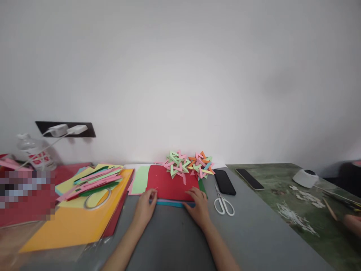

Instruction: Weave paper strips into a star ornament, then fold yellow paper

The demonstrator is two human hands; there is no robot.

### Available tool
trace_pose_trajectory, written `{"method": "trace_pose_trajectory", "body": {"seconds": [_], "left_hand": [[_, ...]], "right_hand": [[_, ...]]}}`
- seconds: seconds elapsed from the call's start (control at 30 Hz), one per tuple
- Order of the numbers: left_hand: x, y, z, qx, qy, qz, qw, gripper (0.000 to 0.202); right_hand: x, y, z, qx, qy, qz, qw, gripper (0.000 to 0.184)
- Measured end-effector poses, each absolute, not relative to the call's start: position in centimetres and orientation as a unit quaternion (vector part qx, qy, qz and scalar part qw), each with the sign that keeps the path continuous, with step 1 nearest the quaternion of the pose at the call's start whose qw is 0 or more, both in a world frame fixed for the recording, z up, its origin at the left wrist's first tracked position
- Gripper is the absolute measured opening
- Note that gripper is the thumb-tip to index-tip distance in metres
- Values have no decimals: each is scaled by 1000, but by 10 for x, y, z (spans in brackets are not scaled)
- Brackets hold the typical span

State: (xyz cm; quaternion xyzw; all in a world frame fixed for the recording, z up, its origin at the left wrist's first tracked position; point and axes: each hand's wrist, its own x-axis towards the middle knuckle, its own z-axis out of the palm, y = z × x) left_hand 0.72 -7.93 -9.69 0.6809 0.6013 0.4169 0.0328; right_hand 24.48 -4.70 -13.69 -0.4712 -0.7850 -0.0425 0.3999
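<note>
A sheet of red paper lies before me on a stack, with a strip of blue paper showing under its near edge. My left hand is at the near left corner of the red paper, thumb and fingers closed together on its edge. At the near right corner, my right hand rests with fingers apart, fingertips on the red paper and thumb by the blue edge. Folded-paper stars in green, pink and orange sit at the back of the stack. Light green paper shows at the left.
White-handled scissors and a black phone lie right of the stack. Orange paper bears coloured strips and a roll of tape. A bottle stands far left. Another person's hand is at far right, near white scraps.
</note>
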Motion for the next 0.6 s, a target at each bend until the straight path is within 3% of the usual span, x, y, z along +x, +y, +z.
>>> {"method": "trace_pose_trajectory", "body": {"seconds": [0.33, 0.6], "left_hand": [[13, -118, -116, 711, 621, 330, -13, 22], [19, -121, -116, 705, 641, 300, -45, 26]], "right_hand": [[214, -43, -133, -461, -822, -94, 321, 13], [217, -48, -128, -432, -842, -85, 311, 13]]}}
